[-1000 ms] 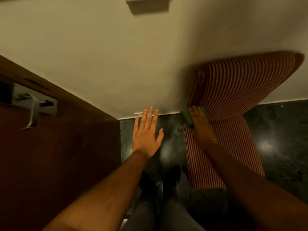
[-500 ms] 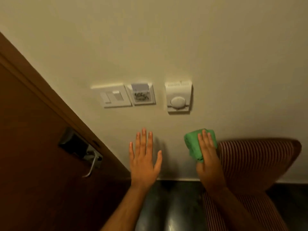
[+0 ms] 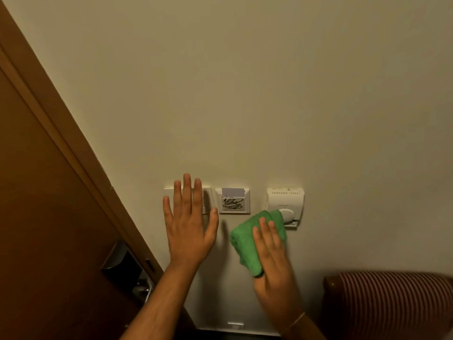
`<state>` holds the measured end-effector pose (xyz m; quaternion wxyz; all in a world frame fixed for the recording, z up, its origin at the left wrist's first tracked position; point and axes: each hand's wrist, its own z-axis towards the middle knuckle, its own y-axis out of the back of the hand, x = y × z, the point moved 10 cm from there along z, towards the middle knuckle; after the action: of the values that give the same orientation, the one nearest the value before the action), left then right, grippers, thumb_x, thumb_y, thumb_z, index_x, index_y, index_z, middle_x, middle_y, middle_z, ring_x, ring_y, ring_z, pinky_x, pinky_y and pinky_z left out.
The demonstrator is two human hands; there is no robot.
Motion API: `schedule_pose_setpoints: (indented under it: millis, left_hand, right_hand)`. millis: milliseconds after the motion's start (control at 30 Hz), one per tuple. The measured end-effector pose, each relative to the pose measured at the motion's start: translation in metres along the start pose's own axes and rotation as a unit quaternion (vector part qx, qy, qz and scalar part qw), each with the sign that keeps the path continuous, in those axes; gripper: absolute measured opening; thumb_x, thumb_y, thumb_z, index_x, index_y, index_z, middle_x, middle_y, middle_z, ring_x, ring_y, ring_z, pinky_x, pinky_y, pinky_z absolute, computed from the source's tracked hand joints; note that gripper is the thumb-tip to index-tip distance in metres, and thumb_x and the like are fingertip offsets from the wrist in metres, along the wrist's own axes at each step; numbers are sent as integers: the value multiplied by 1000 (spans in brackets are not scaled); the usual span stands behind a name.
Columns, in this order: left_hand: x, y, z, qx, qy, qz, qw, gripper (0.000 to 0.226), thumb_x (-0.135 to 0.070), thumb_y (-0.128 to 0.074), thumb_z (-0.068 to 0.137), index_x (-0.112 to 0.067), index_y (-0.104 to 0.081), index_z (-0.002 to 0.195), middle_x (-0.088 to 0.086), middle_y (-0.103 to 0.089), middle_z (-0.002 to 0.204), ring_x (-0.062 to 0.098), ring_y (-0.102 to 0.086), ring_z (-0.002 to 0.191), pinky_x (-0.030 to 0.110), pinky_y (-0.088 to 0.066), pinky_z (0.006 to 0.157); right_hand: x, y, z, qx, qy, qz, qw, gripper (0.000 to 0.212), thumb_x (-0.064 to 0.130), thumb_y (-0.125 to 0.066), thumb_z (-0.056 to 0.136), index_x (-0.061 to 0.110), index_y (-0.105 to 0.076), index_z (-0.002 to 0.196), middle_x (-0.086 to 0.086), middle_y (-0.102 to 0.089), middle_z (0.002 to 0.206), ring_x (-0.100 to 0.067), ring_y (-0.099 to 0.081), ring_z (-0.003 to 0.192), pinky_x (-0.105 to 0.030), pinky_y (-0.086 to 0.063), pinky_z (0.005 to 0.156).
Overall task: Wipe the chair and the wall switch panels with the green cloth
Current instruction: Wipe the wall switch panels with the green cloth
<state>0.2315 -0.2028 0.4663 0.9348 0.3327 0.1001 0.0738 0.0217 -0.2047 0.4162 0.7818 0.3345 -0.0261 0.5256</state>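
My right hand (image 3: 272, 261) holds the folded green cloth (image 3: 252, 239) flat against the cream wall, its upper edge overlapping the lower left of the white thermostat panel (image 3: 286, 200). My left hand (image 3: 188, 224) is open with fingers spread, covering most of the white light switch panel (image 3: 207, 192). Between the two sits a key-card holder panel (image 3: 234, 202) with a card in its slot. The striped red chair (image 3: 392, 305) shows only its backrest at the bottom right.
A brown wooden door (image 3: 36, 217) with a metal handle (image 3: 144, 290) fills the left side, its frame running diagonally beside the switches. A small white fitting (image 3: 235, 325) sits low on the wall near the floor.
The view tilted up from the chair seat to the wall. My right hand lifted the cloth off the chair up to the thermostat; my left hand rose onto the switch panel.
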Motion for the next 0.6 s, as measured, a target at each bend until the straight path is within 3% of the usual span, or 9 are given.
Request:
schedule_pose_setpoints:
  millis: [100, 167, 300, 467, 600]
  left_hand:
    - [10, -5, 26, -16, -32, -24, 999, 79, -40, -38, 114, -23, 2, 180, 3, 8, 189, 22, 8, 175, 44, 11, 141]
    - [16, -9, 43, -30, -52, -30, 998, 74, -37, -32, 117, -26, 5, 180, 0, 12, 188, 21, 10, 175, 44, 12, 140]
    - [23, -15, 72, -66, -73, -36, 994, 67, -36, -27, 120, -25, 3, 180, 0, 16, 187, 22, 14, 174, 44, 13, 140]
    - [28, -19, 95, -123, -120, -39, 984, 63, -40, -23, 123, -32, 5, 179, -4, 20, 186, 20, 16, 173, 46, 11, 140]
    - [30, -21, 93, -165, -136, -49, 976, 65, -40, -30, 122, -32, 0, 179, -5, 13, 187, 21, 9, 174, 50, 4, 140]
  right_hand:
    - [12, -25, 11, -7, -2, -13, 1000, 71, -7, -48, 92, 9, -37, 160, -5, -35, 171, -23, -25, 164, -57, -39, 122]
    - [15, -38, 18, -26, -9, -20, 999, 72, -10, -43, 87, 6, -38, 157, -8, -39, 167, -22, -25, 164, -56, -37, 124]
    - [5, -61, 21, -40, -28, -44, 998, 92, -19, -58, 79, 9, -29, 161, 5, -21, 177, -26, -23, 164, -46, -26, 134]
    - [-24, -84, 17, -59, -87, -108, 989, 108, -14, -59, 78, 26, -18, 169, 4, -18, 178, -27, -19, 166, -38, -13, 137]
    - [-33, -101, 16, -64, -101, -138, 983, 97, -2, -49, 85, 28, -14, 170, 6, -11, 179, -25, -10, 167, -40, -11, 138]
